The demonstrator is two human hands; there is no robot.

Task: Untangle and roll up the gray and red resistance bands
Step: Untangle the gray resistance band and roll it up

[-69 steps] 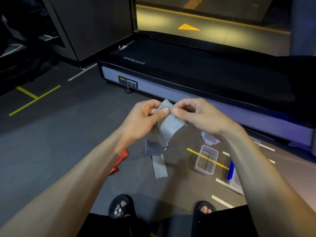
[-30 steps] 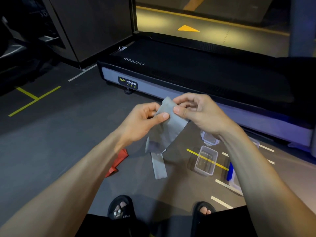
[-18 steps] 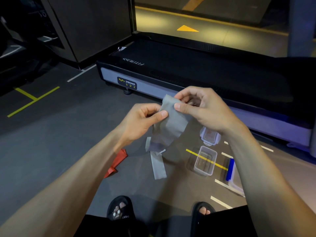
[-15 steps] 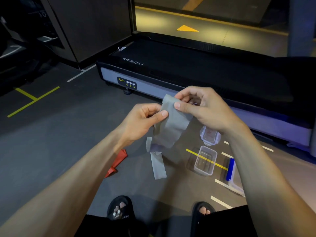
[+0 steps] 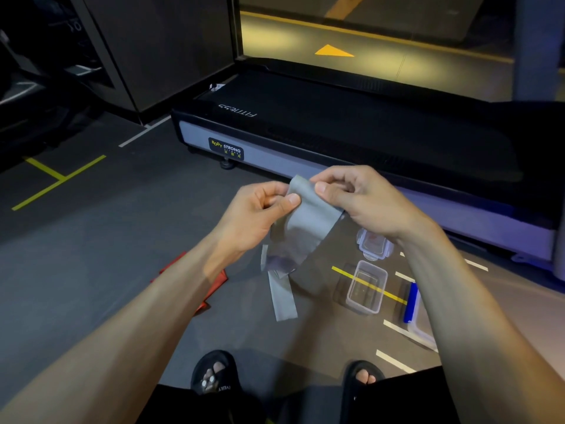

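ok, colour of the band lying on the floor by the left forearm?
Red, partly hidden by the forearm; head view, the only one.

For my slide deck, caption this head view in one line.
Both hands, left and right, pinch the gray band's top edge; red band lies on the floor.

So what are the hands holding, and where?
Both the left hand and right hand pinch the gray band at its top end; the rest hangs down.
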